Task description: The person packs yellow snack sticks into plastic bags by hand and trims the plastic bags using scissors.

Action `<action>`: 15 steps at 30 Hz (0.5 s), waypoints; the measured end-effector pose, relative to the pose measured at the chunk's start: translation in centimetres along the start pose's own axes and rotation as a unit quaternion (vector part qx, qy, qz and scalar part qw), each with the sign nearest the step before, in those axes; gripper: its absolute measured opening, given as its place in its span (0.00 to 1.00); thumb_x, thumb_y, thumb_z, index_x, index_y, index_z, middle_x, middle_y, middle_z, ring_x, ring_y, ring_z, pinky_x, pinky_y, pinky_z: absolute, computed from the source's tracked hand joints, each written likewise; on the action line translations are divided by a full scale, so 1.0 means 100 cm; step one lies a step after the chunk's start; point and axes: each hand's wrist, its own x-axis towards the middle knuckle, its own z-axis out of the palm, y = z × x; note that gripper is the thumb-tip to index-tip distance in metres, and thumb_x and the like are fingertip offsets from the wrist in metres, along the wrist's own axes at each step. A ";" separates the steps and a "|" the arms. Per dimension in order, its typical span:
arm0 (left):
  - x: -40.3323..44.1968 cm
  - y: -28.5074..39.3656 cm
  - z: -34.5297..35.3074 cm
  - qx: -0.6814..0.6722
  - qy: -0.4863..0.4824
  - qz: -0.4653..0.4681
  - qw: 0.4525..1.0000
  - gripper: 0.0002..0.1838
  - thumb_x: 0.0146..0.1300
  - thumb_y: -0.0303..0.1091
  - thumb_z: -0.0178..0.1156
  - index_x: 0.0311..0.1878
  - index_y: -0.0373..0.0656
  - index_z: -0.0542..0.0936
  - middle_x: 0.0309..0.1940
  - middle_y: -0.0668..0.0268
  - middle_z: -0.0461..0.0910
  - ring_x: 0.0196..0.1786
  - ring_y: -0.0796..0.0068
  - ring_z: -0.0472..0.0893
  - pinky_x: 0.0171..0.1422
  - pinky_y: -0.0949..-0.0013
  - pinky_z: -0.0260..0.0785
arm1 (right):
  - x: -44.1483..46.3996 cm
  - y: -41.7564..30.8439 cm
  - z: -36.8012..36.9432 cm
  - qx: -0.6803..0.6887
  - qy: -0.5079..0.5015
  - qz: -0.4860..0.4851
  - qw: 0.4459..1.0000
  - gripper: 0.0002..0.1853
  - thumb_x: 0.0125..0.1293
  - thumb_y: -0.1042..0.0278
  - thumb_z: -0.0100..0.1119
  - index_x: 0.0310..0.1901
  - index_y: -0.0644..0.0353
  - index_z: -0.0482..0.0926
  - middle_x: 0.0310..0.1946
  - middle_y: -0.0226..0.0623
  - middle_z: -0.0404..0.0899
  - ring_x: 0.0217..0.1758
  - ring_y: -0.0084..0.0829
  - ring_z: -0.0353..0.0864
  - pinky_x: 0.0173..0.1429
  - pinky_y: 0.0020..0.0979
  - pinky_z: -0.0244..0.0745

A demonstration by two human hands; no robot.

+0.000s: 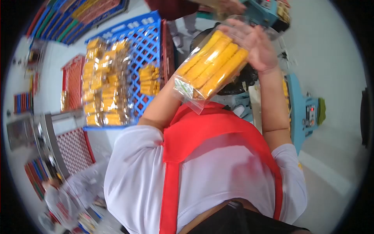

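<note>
The person wears a white shirt (136, 171) with loose, short sleeves beneath a bright red apron (202, 134), its broad straps (170, 191) crossing the chest. A small yellow mark (300, 166) dots the right sleeve (290, 171). The right hand (263, 52) is bare.

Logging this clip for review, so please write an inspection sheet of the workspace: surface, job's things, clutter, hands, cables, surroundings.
Surface: blue lattice crate; worktop not clearly made out.
Job's things: clear pack of yellow sticks, label near one end; smaller packs in the blue crate.
Clutter: red crate left of the blue one.
Hands: right hand at the pack's far end, blurred; left hand not made out, its forearm running behind the pack.
Cables: none clear enough to tell.
Surroundings: light-blue machine at right; another person, partly visible, at top.
</note>
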 end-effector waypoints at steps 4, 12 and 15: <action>-0.033 0.002 -0.030 0.029 0.009 -0.012 0.999 0.23 0.64 0.41 0.44 0.58 0.37 0.63 0.54 0.57 0.67 0.54 0.66 0.71 0.58 0.61 0.63 | 0.031 0.013 -0.004 -0.087 0.065 0.051 0.993 0.12 0.58 0.68 0.52 0.40 0.68 0.74 0.36 0.37 0.76 0.41 0.24 0.74 0.50 0.25 0.66; -0.110 0.008 -0.079 0.263 0.188 0.130 0.937 0.25 0.61 0.44 0.49 0.57 0.37 0.64 0.49 0.62 0.72 0.50 0.72 0.73 0.54 0.69 0.65 | 0.100 0.048 0.065 -0.468 -0.164 0.092 0.864 0.08 0.54 0.69 0.54 0.31 0.65 0.78 0.21 0.34 0.77 0.23 0.23 0.74 0.30 0.24 0.67; -0.152 0.009 -0.089 0.329 0.339 0.251 0.845 0.25 0.61 0.45 0.50 0.57 0.41 0.65 0.47 0.65 0.73 0.49 0.76 0.72 0.50 0.72 0.65 | 0.151 0.080 0.069 -0.643 -0.199 -0.076 0.736 0.08 0.53 0.67 0.53 0.31 0.61 0.78 0.22 0.39 0.77 0.22 0.31 0.75 0.28 0.26 0.68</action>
